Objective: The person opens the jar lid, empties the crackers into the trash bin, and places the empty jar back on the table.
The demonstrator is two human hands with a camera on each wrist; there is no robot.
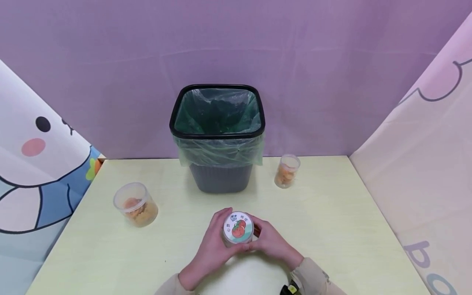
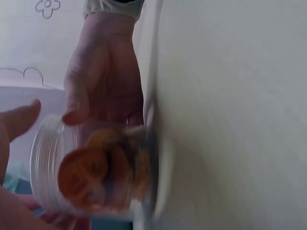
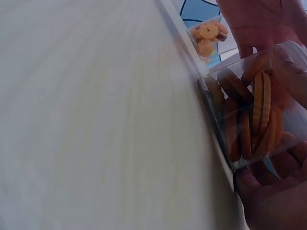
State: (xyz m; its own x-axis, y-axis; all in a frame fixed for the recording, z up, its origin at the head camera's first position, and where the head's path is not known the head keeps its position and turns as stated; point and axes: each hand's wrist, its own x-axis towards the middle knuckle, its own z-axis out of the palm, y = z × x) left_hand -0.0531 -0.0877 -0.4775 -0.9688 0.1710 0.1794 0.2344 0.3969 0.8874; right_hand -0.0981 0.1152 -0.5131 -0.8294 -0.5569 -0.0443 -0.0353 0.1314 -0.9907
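A clear plastic jar of sandwich biscuits (image 3: 261,100) stands upright near the front of the table. Its round lid (image 1: 238,227) bears a white and green label with a red fruit picture. My left hand (image 1: 212,248) holds the jar from the left, fingers along its side. From the right, my right hand (image 1: 271,241) grips it too, its thumb across the front close to the left thumb. Brown-orange biscuits (image 2: 84,177) show through the wall in the left wrist view. The fingers behind the jar are partly hidden.
Behind the hands stands a grey bin (image 1: 221,178) with a black rim and green liner. A wide tub of biscuits (image 1: 145,213) is at left, a narrower tub (image 1: 283,177) right of the bin. Printed cloths hang at both sides, a purple cloth (image 1: 313,82) behind.
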